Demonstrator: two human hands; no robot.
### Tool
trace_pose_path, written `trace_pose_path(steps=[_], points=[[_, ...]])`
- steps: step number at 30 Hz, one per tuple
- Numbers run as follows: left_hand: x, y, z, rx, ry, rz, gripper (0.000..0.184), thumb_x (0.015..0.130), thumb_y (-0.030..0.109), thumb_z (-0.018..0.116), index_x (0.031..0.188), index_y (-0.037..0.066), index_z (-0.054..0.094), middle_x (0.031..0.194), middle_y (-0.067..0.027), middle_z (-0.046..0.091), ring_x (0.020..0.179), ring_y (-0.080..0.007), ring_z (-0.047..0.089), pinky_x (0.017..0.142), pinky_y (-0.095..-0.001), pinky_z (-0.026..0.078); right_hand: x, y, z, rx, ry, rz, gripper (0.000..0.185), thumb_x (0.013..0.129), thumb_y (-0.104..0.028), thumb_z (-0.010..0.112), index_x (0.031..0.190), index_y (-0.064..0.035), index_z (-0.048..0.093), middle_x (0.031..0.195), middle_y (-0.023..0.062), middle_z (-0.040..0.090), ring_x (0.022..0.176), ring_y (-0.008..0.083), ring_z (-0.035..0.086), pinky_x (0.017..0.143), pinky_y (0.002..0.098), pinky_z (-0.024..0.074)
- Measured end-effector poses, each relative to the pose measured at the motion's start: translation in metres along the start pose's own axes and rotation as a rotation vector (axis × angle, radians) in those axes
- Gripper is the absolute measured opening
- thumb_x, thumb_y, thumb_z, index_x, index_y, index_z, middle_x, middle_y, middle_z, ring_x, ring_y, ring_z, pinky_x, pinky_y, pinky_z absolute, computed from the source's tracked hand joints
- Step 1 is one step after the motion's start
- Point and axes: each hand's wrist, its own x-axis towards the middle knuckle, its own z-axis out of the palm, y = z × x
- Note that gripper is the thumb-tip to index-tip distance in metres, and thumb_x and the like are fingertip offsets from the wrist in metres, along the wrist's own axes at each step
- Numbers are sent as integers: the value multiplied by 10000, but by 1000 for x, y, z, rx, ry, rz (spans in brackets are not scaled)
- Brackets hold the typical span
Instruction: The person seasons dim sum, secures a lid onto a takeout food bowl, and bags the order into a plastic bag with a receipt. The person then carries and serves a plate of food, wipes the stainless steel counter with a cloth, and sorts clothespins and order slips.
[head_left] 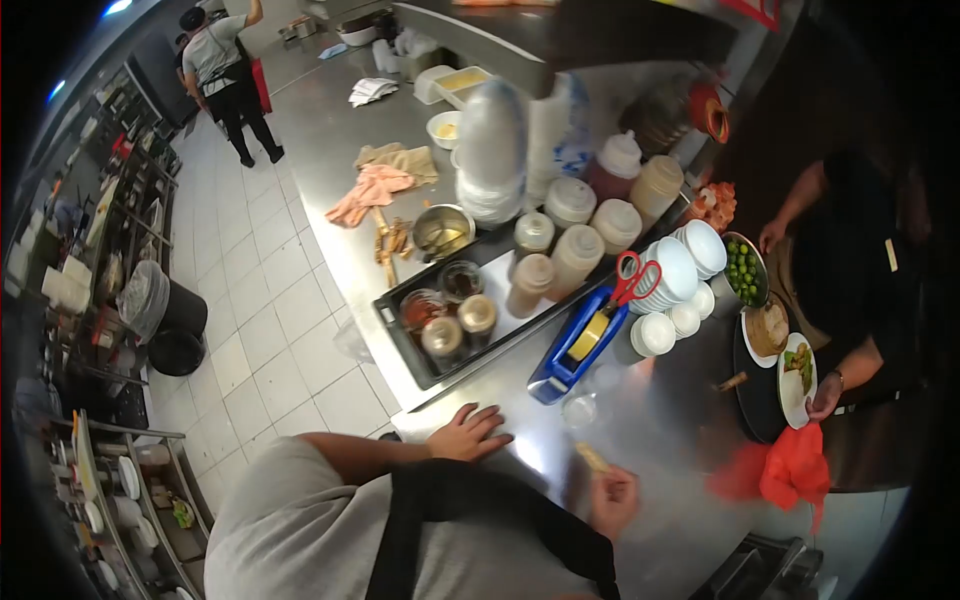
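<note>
My left hand (470,433) lies on the steel counter (640,520) near its left edge, fingers stretched out and holding nothing. In the fingers of my right hand (613,498) is a short tan strip (592,457); its exact kind is too small to make out. Just beyond it, a small clear round dish (579,411) stands on the counter. Farther on is a blue tape dispenser (553,378) with a yellow roll of tape (589,336). Red-handled scissors (637,279) rest by the dispenser's far end.
Squeeze bottles (577,257) and jars stand in and around a black tray (430,376). White bowls (668,272) are stacked beside a bowl of green limes (742,265). At right, a co-worker's hand (826,396) holds a white plate (797,400) of food above a red cloth (796,468).
</note>
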Motion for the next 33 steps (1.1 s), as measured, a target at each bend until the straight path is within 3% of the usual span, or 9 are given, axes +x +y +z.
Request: trace_pose_path(steps=[3, 7, 11, 13, 16, 20, 28, 29, 33], points=[[-2, 2, -22, -238, 5, -17, 616, 662, 340, 736, 1211, 180, 507, 1226, -136, 468, 1256, -330, 382, 1020, -544, 274, -41, -28, 56, 222, -197, 106, 237, 742, -20, 745, 929, 1, 601, 783, 49, 637, 689, 87, 607, 631, 206, 493], [-30, -24, -2, -525, 8, 370, 354, 707, 145, 700, 1034, 64, 590, 1070, -124, 571, 1086, -306, 549, 893, -366, 462, -43, -110, 114, -24, -422, -333, 229, 732, -33, 734, 921, -33, 604, 781, 63, 620, 631, 124, 604, 593, 243, 484], [-122, -82, -51, -624, 73, 301, 221, 797, 184, 620, 1004, 111, 606, 877, -113, 603, 834, -311, 598, 725, -409, 476, -53, -167, 201, -2, -535, -416, 202, 733, -18, 704, 907, -32, 601, 776, 68, 607, 633, 132, 589, 597, 251, 474], [-176, -123, -93, -579, -114, -1, 236, 822, 164, 618, 1035, 63, 614, 993, -146, 630, 890, -321, 607, 785, -400, 481, -59, -185, 257, 11, -534, -422, 186, 739, -17, 685, 901, -32, 595, 769, 73, 593, 628, 146, 581, 593, 257, 470], [-269, -197, -111, -461, 59, -224, 182, 801, 154, 620, 951, 51, 628, 893, -138, 632, 870, -327, 600, 743, -391, 479, -48, -178, 345, -77, -411, -513, 170, 754, -55, 660, 898, -54, 569, 743, 92, 555, 609, 219, 573, 564, 310, 462], [-396, -299, -102, -386, -44, -557, 245, 797, 234, 627, 958, 50, 644, 872, -144, 646, 855, -305, 618, 764, -367, 479, -2, -182, 411, -107, -212, -409, 221, 773, -105, 639, 973, -89, 547, 803, 106, 573, 706, 289, 599, 615, 357, 483], [-406, -343, -141, -474, -85, -673, 238, 786, 211, 639, 961, 51, 648, 855, -140, 645, 837, -291, 623, 757, -359, 480, 10, -248, 306, -191, 378, -556, 113, 780, -114, 672, 871, -64, 628, 816, 85, 634, 664, 222, 610, 609, 318, 486], [-394, -341, -141, -483, -63, -642, 237, 784, 209, 640, 961, 51, 648, 853, -140, 645, 835, -290, 623, 756, -357, 480, 17, -240, 279, -223, 502, -569, 104, 799, -89, 676, 893, -48, 653, 732, 38, 608, 614, 111, 565, 555, 241, 451], [-358, -336, -130, -577, 45, -742, 229, 776, 166, 645, 976, 54, 647, 837, -132, 644, 815, -273, 627, 745, -348, 481, 76, -134, 154, -494, 745, -352, 150, 832, -129, 616, 941, -34, 656, 894, 114, 636, 820, 219, 613, 761, 302, 481]])
